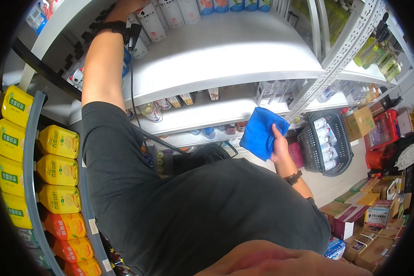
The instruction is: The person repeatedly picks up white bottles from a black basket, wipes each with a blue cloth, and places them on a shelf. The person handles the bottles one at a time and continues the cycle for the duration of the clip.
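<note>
My right hand (279, 145) grips a folded blue cloth (262, 131), thumb on top, in front of the lower shelves. My left arm stretches up to the top edge of the view. There my left hand (132, 5) is partly cut off, beside white bottles (151, 22) that stand on the white shelf (234, 51). Whether its fingers close on a bottle cannot be made out. Farther along the same shelf are several blue-based bottles (220, 6).
Yellow juice bottles (58, 141) fill a rack at left. A grey plastic basket (303, 151) holding white bottles stands on the floor at right, near stacked cardboard boxes (372, 248). A perforated metal upright (345, 45) divides the shelving. A thin black cable (132, 86) hangs by my left arm.
</note>
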`<action>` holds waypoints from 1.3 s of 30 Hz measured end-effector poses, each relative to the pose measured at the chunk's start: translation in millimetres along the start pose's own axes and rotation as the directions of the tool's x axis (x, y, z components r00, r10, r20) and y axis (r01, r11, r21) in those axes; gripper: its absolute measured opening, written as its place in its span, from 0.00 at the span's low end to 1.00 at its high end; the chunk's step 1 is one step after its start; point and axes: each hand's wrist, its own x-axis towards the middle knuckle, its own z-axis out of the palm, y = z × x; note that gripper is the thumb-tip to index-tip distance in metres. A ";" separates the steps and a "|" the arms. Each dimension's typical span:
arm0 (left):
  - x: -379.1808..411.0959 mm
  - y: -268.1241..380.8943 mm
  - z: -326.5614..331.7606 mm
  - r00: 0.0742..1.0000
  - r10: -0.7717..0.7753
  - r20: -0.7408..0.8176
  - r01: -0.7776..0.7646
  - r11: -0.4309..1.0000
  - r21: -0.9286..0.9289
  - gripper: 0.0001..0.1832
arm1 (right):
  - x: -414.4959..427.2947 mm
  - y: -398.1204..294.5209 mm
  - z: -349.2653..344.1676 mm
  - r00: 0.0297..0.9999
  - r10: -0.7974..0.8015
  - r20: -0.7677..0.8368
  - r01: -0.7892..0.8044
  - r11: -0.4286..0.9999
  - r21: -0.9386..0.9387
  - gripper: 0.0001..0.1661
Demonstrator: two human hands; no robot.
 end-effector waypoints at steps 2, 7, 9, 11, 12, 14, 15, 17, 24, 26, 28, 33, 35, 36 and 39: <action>-0.9 -0.2 2.7 1.000 0.000 0.010 0.001 0.999 -0.052 0.30 | 3.1 -0.3 -1.3 1.000 0.007 -0.004 -0.007 1.000 0.000 0.35; 7.1 8.2 3.7 0.999 -0.041 0.023 0.042 0.999 -0.017 0.31 | 4.4 3.2 -4.0 1.000 0.003 -0.024 -0.003 1.000 -0.009 0.35; 8.4 -16.8 10.1 0.997 0.011 -0.077 -0.010 1.000 0.020 0.31 | 7.7 7.3 -4.3 1.000 0.014 -0.014 -0.015 1.000 -0.016 0.35; 9.4 -29.1 11.5 0.995 0.001 -0.099 -0.001 1.000 0.004 0.32 | 5.3 8.5 -2.2 1.000 0.024 -0.004 -0.024 1.000 -0.012 0.35; 11.4 -24.3 10.9 0.997 -0.032 -0.072 0.030 0.999 -0.038 0.32 | 3.0 8.6 -1.5 1.000 0.019 -0.007 -0.019 1.000 -0.006 0.35; 12.1 -12.7 12.3 0.997 -0.055 -0.052 0.050 0.995 -0.090 0.31 | -2.3 8.3 -4.4 1.000 0.022 -0.015 -0.022 1.000 0.003 0.35; 8.5 -2.2 12.8 0.997 -0.039 -0.062 0.033 0.994 -0.106 0.30 | -4.7 7.6 -5.4 1.000 0.018 -0.022 -0.017 1.000 0.009 0.35; 5.8 8.0 9.6 0.997 -0.011 -0.075 0.004 0.995 -0.101 0.27 | -10.1 7.7 -4.5 1.000 0.005 -0.027 -0.005 1.000 0.011 0.35; -11.9 2.3 4.6 0.994 0.036 0.108 0.003 0.941 -0.340 0.24 | -39.3 9.6 14.8 0.997 0.052 0.061 -0.058 0.993 0.105 0.32; -1.1 -66.0 -9.1 0.989 -0.111 0.102 0.134 0.955 -0.263 0.33 | -41.2 17.6 9.9 0.991 0.083 0.104 -0.097 0.986 0.137 0.32; 0.1 -33.0 3.3 0.997 -0.013 -0.074 0.006 0.996 -0.092 0.38 | -46.6 21.5 -4.9 0.985 0.101 0.138 -0.130 0.967 0.220 0.31; -136.0 172.8 -12.5 0.963 0.066 -0.263 -0.224 0.738 -0.637 0.34 | -97.2 19.8 -18.1 1.000 -0.014 -0.027 0.016 0.995 0.095 0.31; -234.5 236.7 -27.7 0.977 0.058 -0.206 -0.210 0.439 -0.874 0.29 | -109.0 25.3 -31.6 0.989 -0.028 -0.148 0.027 1.000 -0.012 0.33; -271.8 249.7 -21.7 0.980 0.109 -0.164 -0.188 0.271 -0.944 0.26 | -115.7 26.7 -37.1 0.980 -0.025 -0.197 0.023 1.000 -0.013 0.32; -363.7 299.2 29.0 0.855 0.517 -0.043 -0.076 0.043 -0.996 0.27 | -138.7 21.2 -55.5 0.940 0.092 -0.330 -0.050 0.990 0.134 0.30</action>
